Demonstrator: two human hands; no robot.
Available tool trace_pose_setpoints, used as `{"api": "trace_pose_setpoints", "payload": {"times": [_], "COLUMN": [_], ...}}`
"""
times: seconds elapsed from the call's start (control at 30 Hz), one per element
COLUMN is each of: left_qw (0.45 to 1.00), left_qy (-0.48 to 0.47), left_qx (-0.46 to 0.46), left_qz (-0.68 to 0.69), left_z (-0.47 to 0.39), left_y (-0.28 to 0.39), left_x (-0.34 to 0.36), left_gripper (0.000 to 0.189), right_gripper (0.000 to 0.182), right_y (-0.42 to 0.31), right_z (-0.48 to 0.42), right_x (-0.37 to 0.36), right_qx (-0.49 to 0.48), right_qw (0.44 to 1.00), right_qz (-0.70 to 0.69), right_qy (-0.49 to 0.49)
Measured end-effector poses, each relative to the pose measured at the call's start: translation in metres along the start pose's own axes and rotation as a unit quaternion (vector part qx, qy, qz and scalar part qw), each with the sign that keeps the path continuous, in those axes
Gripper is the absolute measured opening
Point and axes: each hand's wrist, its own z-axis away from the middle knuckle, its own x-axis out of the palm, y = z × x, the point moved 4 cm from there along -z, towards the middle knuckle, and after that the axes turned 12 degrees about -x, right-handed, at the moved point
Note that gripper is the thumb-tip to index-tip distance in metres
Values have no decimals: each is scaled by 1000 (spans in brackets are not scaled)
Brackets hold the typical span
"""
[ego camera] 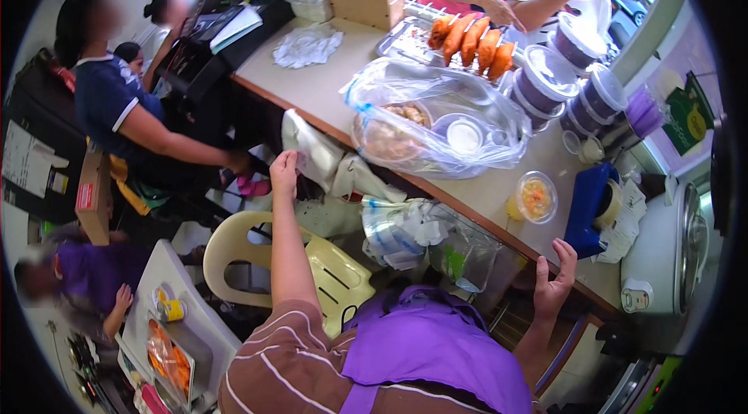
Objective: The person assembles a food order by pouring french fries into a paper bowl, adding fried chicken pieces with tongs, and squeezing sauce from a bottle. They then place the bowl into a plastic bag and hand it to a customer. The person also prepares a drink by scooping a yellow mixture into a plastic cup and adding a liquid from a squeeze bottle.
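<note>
My left hand point(284, 174) reaches out beside a white plastic bag point(310, 148) hanging at the counter's edge; its fingers are pinched together, and whether they grip the bag is unclear. At the counter's front edge, my right hand point(554, 279) is raised with fingers apart, holding nothing. A clear lidded cup of orange and yellow food point(536, 197) stands beyond it, left of a blue tape dispenser point(587, 209). A large clear plastic bag point(491, 151) on the counter holds food containers and a white-lidded tub point(464, 134). Skewered orange fried food point(467, 42) rests on a rack behind.
Stacked lidded tubs point(546, 78) and a rice cooker point(657, 250) stand on the right. A cream plastic chair point(333, 273) and a small table point(140, 320) are at left. Several people are around, one in a navy shirt point(117, 98); others stand across the counter point(257, 63).
</note>
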Motion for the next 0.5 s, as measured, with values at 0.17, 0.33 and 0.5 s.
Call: {"api": "trace_pose_setpoints", "payload": {"times": [0.17, 0.33, 0.5], "left_qw": [994, 993, 980], "left_qy": [-28, -61, 46], "left_qx": [49, -93, -101], "left_qz": [-90, 36, -164], "left_z": [-6, 0, 2], "left_y": [30, 34, 45], "left_x": [-10, -7, 22], "left_gripper": [19, 23, 22], "right_gripper": [26, 26, 27], "right_y": [3, 10, 12], "right_z": [3, 7, 9], "right_x": [7, 11, 12], "right_qx": [0, 1, 1], "right_qw": [1000, 999, 998], "right_qz": [-5, -4, 3], "right_qy": [-28, -40, -59]}}
